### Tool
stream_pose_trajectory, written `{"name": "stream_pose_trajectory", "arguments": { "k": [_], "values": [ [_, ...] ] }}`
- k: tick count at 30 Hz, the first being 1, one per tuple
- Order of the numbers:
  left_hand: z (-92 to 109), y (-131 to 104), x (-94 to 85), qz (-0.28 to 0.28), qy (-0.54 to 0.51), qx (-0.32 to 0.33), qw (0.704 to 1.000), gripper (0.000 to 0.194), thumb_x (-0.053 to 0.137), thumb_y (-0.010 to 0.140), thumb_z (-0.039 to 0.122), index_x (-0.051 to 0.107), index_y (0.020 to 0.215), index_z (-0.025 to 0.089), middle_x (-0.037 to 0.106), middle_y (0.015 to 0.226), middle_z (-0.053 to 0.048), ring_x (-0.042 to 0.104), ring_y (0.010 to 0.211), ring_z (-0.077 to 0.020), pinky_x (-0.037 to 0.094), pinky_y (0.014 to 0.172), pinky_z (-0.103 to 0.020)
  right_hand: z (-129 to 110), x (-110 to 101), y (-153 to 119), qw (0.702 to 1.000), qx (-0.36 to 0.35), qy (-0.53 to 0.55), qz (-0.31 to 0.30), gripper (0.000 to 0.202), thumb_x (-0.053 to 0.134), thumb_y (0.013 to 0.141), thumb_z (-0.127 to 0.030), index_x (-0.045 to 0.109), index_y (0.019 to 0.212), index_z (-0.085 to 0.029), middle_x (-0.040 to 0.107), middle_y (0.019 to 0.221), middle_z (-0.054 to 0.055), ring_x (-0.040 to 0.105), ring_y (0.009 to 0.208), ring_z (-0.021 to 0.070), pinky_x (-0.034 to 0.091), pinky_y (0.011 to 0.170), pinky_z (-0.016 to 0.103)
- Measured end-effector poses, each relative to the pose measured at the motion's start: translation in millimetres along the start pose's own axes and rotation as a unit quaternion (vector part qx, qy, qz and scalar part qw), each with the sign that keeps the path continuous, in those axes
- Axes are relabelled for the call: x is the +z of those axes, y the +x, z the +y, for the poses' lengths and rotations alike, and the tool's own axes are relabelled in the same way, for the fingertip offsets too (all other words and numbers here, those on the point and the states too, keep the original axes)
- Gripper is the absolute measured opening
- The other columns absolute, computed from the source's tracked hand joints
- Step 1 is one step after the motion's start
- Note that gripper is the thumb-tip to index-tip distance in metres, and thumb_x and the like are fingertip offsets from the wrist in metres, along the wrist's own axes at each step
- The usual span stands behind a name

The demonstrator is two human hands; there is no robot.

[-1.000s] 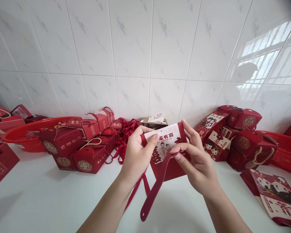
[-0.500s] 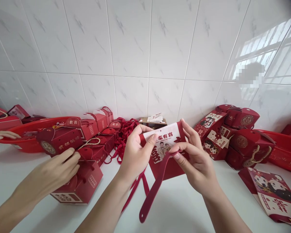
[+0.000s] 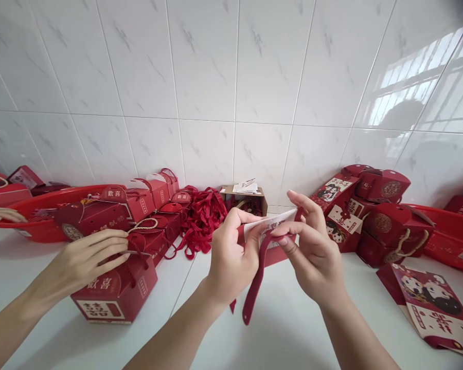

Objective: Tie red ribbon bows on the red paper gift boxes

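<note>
In the middle of the head view, a red gift box (image 3: 273, 222) with a white printed panel is tilted, its front seen at a steep angle. My left hand (image 3: 233, 252) grips its left side between thumb and fingers. Pinched by the thumb and forefinger of my right hand (image 3: 312, 252) is a dark red strap (image 3: 254, 288), which hangs down to a rounded end with a small hole. The other fingers of that hand are raised behind the box. A bit of red ribbon (image 3: 232, 307) shows below my left hand.
At left, a co-worker's hand (image 3: 88, 259) touches a small red box (image 3: 119, 293). Behind are stacked boxes (image 3: 146, 198), a ribbon heap (image 3: 204, 218) and a carton (image 3: 263, 195). To the right stand more boxes (image 3: 393, 226), a flat printed box (image 3: 435, 303) and a red basin (image 3: 451, 241).
The gift box has tipped so its front is foreshortened. The strap's lower end has moved right and up. Less ribbon shows under my left hand. The co-worker's fingers have straightened over the small box.
</note>
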State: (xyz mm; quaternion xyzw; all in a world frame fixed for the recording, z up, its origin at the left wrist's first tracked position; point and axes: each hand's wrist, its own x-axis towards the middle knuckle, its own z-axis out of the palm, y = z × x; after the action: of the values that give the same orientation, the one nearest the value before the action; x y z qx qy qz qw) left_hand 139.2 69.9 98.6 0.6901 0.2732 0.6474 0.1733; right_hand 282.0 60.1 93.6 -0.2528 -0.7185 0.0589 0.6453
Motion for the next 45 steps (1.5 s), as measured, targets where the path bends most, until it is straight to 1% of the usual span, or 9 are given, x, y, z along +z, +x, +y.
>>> {"name": "stream_pose_trajectory", "arguments": {
  "k": [10, 24, 28, 30, 33, 36, 39, 43, 45],
  "values": [
    [5.6, -2.9, 0.1, -0.001, -0.013, -0.034, 0.999, 0.003, 0.058, 0.086, 0.021, 0.055, 0.086, 0.020, 0.069, 0.087, -0.005, 0.068, 0.080, -0.0175, 0.055, 0.069, -0.026, 5.8, 1.7, -0.1, 0.998, -0.029, -0.047, 0.024, 0.013, 0.055, 0.088, -0.016, 0.065, 0.086, -0.023, 0.045, 0.130, 0.009, 0.036, 0.133, 0.0298, 0.042, 0.098, 0.044],
    [5.2, -4.3, 1.2, -0.005, 0.007, 0.026, 1.000, 0.007, 0.057, 0.085, 0.013, 0.055, 0.088, 0.019, 0.067, 0.084, -0.003, 0.065, 0.080, -0.0148, 0.052, 0.072, -0.025, 6.3, 0.2, 1.4, 0.996, -0.058, -0.064, 0.029, 0.017, 0.055, 0.087, -0.012, 0.067, 0.087, -0.025, 0.044, 0.132, 0.008, 0.042, 0.128, 0.0303, 0.045, 0.095, 0.047],
    [4.1, -6.3, 4.9, -0.024, -0.050, 0.050, 0.997, 0.007, 0.055, 0.086, 0.013, 0.053, 0.088, 0.020, 0.067, 0.087, -0.006, 0.066, 0.086, -0.0176, 0.053, 0.074, -0.029, 11.8, -2.3, 2.5, 0.995, -0.060, 0.006, 0.079, 0.029, 0.061, 0.084, -0.016, 0.057, 0.110, -0.030, 0.044, 0.133, 0.007, 0.052, 0.119, 0.0278, 0.049, 0.093, 0.048],
    [5.1, -7.7, 6.4, -0.025, -0.082, 0.060, 0.995, 0.007, 0.055, 0.087, 0.013, 0.053, 0.088, 0.020, 0.067, 0.088, -0.007, 0.066, 0.090, -0.0197, 0.054, 0.076, -0.031, 14.7, -5.2, 2.6, 0.996, -0.024, 0.049, 0.068, 0.043, 0.066, 0.082, -0.022, 0.048, 0.121, -0.030, 0.053, 0.122, 0.008, 0.060, 0.105, 0.0247, 0.055, 0.082, 0.041],
    [9.6, -7.6, 3.2, -0.070, -0.098, 0.034, 0.992, 0.006, 0.050, 0.091, 0.019, 0.055, 0.094, 0.021, 0.067, 0.097, -0.009, 0.064, 0.095, -0.0207, 0.053, 0.081, -0.033, 18.0, -10.0, 2.1, 0.996, 0.028, 0.068, 0.057, 0.028, 0.070, 0.080, -0.026, 0.053, 0.103, -0.025, 0.061, 0.087, 0.003, 0.062, 0.076, 0.0183, 0.054, 0.061, 0.030],
    [14.1, -4.2, -8.3, -0.135, -0.059, -0.024, 0.989, 0.032, 0.056, 0.088, 0.030, 0.052, 0.119, 0.024, 0.058, 0.124, -0.014, 0.057, 0.113, -0.0249, 0.049, 0.092, -0.038, 18.9, -13.1, 2.5, 0.993, 0.042, 0.031, 0.104, 0.021, 0.071, 0.079, -0.028, 0.052, 0.086, -0.023, 0.057, 0.074, -0.001, 0.057, 0.062, 0.0146, 0.047, 0.051, 0.026],
    [14.9, 1.4, -22.9, -0.111, 0.060, -0.036, 0.991, 0.078, 0.081, 0.064, 0.035, 0.042, 0.132, 0.027, 0.050, 0.134, -0.013, 0.050, 0.121, -0.0306, 0.050, 0.091, -0.040, 18.7, -15.9, 5.1, 0.986, 0.040, -0.028, 0.160, 0.022, 0.072, 0.077, -0.028, 0.052, 0.085, -0.023, 0.058, 0.072, -0.001, 0.054, 0.056, 0.0130, 0.044, 0.048, 0.024],
    [15.2, 12.6, -39.8, -0.158, 0.163, -0.098, 0.969, 0.016, 0.068, 0.077, 0.035, 0.064, 0.087, 0.023, 0.064, 0.076, -0.001, 0.061, 0.067, -0.0166, 0.050, 0.057, -0.025, 20.7, -21.6, 9.6, 0.975, 0.050, -0.073, 0.204, 0.022, 0.073, 0.076, -0.028, 0.053, 0.083, -0.023, 0.058, 0.068, -0.002, 0.053, 0.053, 0.0121, 0.044, 0.046, 0.023],
    [17.8, 18.7, -46.2, -0.143, 0.139, -0.111, 0.974, 0.012, 0.067, 0.079, 0.033, 0.065, 0.074, 0.022, 0.061, 0.063, 0.001, 0.057, 0.057, -0.0141, 0.046, 0.050, -0.023, 22.3, -22.5, 10.0, 0.977, 0.055, -0.065, 0.196, 0.024, 0.074, 0.074, -0.028, 0.052, 0.082, -0.023, 0.058, 0.067, -0.002, 0.053, 0.052, 0.0119, 0.043, 0.044, 0.023]
  ]
}}
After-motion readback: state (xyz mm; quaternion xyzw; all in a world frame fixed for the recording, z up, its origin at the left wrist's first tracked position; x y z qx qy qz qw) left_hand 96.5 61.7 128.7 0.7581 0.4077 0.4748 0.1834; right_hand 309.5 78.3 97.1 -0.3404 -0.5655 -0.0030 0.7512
